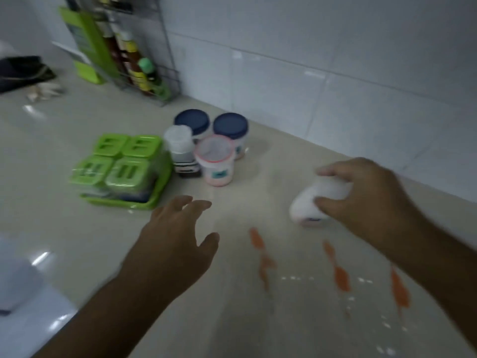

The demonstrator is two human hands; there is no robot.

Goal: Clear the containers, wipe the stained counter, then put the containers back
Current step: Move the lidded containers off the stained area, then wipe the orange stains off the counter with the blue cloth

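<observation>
My right hand (361,192) grips a white jar (307,202) from above, tilted, just over the counter near the wall. My left hand (178,236) hovers open over the counter, fingers spread, holding nothing. Three orange streaks (340,277) stain the beige counter (232,319) in front of me. Further back stands a cluster of jars: two with dark blue lids (230,125), one with a white cap (179,142) and a pink-rimmed tub (215,158). To their left sits a green tray of square-lidded containers (121,166).
A wire rack with sauce bottles (139,65) and a green board (85,45) stand at the back left against the tiled wall (335,73). A dark cloth (23,73) lies at far left. A white object (15,277) sits at the near left edge.
</observation>
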